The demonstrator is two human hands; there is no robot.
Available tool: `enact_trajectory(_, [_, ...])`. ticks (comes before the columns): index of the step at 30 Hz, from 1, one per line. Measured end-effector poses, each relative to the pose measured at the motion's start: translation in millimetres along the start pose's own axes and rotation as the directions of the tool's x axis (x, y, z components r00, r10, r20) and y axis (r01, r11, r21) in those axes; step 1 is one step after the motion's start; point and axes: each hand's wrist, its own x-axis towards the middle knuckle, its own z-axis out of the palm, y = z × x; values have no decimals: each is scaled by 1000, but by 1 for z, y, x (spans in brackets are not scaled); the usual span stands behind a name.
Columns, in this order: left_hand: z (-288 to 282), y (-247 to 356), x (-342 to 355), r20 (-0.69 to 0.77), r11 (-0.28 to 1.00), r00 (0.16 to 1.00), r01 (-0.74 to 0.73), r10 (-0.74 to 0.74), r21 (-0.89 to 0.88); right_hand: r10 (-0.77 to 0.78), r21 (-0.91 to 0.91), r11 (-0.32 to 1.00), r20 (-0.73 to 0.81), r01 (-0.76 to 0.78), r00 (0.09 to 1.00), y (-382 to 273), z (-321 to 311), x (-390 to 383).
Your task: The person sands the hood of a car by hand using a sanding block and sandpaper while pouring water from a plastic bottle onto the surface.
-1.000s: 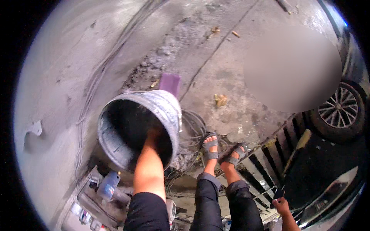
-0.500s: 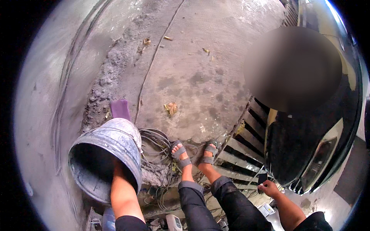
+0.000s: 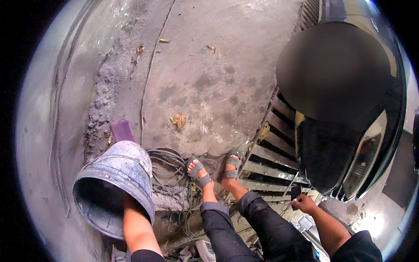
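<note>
A grey, stained bucket (image 3: 124, 163) lies tilted on the left, its dark mouth turned toward me. My left forearm (image 3: 139, 229) reaches into that mouth, and the hand is hidden in the shadow inside. Out to the right, my right hand (image 3: 305, 204) pinches a small flat black rectangular piece (image 3: 296, 197) between thumb and fingers. Something small and pale shows at the fingertips, too small to name. Just beyond the bucket lies a purple flat piece (image 3: 123, 131) on the ground.
Coiled grey cable (image 3: 168, 168) lies between the bucket and my sandalled feet (image 3: 198, 172). A slatted drain grate (image 3: 273, 159) runs along the right, beside a black car (image 3: 325, 153). One dry leaf (image 3: 179, 120) rests on the concrete. A long cord (image 3: 150, 70) stretches away ahead.
The whole view has shifted, so the ground and bucket appear further left. My left arm stays inside the bucket, and my right hand still pinches the black piece.
</note>
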Motion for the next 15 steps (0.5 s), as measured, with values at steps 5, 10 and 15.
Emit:
enact_trajectory(5, [-5, -7, -1, 0, 1000, 1000, 0, 0, 9, 31, 25, 999, 19, -31, 999, -6, -2, 1])
enact_trajectory(10, [1, -2, -1, 9, 1000, 1000, -12, 12, 13, 13, 32, 999, 21, -14, 1000, 2, 0, 2])
enact_trajectory(15, [-1, -7, -4, 3, 1000, 1000, -15, 15, 7, -19, -27, 999, -3, 19, 1000, 4, -3, 8])
